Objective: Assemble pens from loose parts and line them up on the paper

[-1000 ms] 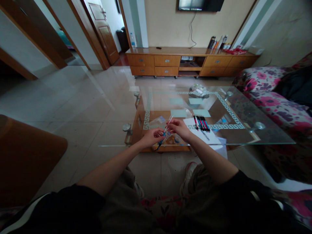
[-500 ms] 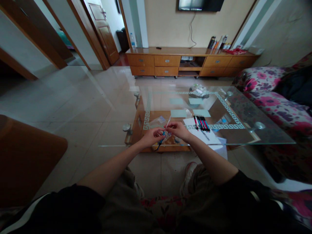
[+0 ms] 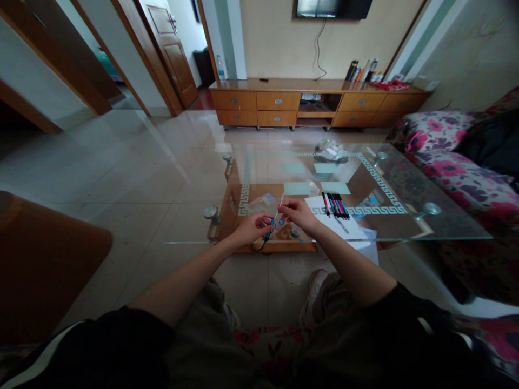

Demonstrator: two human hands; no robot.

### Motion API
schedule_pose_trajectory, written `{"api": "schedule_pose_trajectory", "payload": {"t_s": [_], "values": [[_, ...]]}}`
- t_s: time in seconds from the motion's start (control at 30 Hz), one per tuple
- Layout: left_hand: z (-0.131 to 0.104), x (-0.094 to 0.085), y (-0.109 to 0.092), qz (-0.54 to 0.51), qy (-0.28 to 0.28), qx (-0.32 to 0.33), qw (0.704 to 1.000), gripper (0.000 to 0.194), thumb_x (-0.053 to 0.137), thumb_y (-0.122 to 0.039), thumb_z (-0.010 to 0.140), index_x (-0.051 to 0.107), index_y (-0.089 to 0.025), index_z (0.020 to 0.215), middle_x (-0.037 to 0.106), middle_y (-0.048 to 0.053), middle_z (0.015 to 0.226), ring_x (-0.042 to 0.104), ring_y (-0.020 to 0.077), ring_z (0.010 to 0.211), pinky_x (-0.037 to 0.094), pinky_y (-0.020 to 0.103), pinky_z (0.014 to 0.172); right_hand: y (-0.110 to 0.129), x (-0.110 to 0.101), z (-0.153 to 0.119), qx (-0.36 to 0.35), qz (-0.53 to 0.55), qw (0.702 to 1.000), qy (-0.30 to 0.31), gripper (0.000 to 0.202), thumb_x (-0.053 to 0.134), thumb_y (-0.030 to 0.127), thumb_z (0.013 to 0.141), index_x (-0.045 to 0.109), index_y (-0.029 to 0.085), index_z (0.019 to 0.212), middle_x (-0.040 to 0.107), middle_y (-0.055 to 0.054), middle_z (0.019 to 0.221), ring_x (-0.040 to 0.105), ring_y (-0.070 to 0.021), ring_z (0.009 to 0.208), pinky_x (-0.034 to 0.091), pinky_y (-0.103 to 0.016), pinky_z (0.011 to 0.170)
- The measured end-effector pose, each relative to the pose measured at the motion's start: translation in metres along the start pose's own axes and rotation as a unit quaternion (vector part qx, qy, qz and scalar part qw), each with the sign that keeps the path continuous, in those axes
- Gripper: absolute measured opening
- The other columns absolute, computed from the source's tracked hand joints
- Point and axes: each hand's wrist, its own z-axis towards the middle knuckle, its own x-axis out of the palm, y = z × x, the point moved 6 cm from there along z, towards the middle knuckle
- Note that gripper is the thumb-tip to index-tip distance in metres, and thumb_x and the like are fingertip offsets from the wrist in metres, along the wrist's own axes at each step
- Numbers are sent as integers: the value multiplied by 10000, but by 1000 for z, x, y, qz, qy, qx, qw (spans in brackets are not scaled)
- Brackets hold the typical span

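Observation:
My left hand [image 3: 255, 227] is closed around a blue and black pen barrel [image 3: 268, 233], held tilted over the front edge of the glass table. Just right of it, my right hand [image 3: 298, 213] pinches a thin whitish refill [image 3: 279, 208], whose lower end meets the top of the barrel. To the right, a row of several black, red and blue pens [image 3: 335, 206] lies on white paper [image 3: 354, 229]. A separate greyish pen or part [image 3: 341, 225] rests on the paper below the row.
The glass table [image 3: 450, 224] spans the middle and right. A clear plastic wrapper [image 3: 263, 202] appears near my hands, and a bowl with plastic bags [image 3: 331, 151] sits farther back. A flowered sofa [image 3: 458, 167] stands at the right, a wooden cabinet [image 3: 278, 101] beyond.
My right hand has shifted slightly up and right, with the thin refill in its fingers. My left hand and the barrel have barely moved.

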Motion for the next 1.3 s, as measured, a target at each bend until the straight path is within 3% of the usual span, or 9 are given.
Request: {"api": "schedule_pose_trajectory", "payload": {"t_s": [0.23,0.43,0.73,0.93,1.03,1.1,1.2,1.3], "values": [[-2,1,-3,22,-4,-5,1000,449,772,-386,765,663,-141,1126,658,22,789,609,126,657,488,242,611,-1,5,0,-23,-42,998,28,293,707,433,763,709,149,833,669,-23,716,567,-109,577,430,-217,525],[-1,0,-6,38,-10,-1,999,434,756,-397,779,674,-134,1114,677,40,817,619,138,686,502,256,638,-3,7,-2,5,-32,998,47,350,700,480,769,722,145,864,673,-30,706,561,-114,577,411,-217,521],[-2,1,0,57,-14,5,998,422,755,-353,778,690,-136,1135,665,39,800,606,140,701,497,256,641,2,5,-1,-89,-180,979,30,289,633,423,826,717,153,765,687,-23,699,577,-135,617,408,-234,573],[-1,1,1,48,-17,6,999,457,759,-341,767,682,-129,1165,648,27,765,597,138,675,493,258,628,7,8,-4,-99,-194,975,40,276,665,425,815,710,160,750,693,-22,695,585,-135,610,409,-231,574],[-1,-1,-2,39,-23,6,999,421,745,-345,781,680,-127,1136,676,51,833,616,143,699,501,261,636,4,3,1,-87,-172,980,47,333,607,466,870,729,160,820,712,-39,743,608,-144,618,434,-235,576],[0,-3,-4,32,-28,6,999,413,737,-338,789,669,-132,1141,677,53,850,618,140,700,501,258,631,1,-10,7,-79,-177,981,13,347,535,443,925,730,158,898,722,-53,793,623,-148,624,456,-244,589],[0,-5,-5,28,-35,7,999,406,738,-319,784,661,-136,1139,661,39,818,612,135,694,498,252,628,-1,-31,10,-90,-292,951,-52,232,553,304,923,723,165,997,729,-64,862,644,-168,713,478,-266,683],[1,-5,-4,28,-39,11,999,398,736,-304,783,661,-137,1136,659,37,827,613,131,700,495,248,632,-5,-35,7,-107,-454,884,-34,217,582,200,896,730,177,1054,712,-97,993,638,-214,912,462,-306,844]]}}
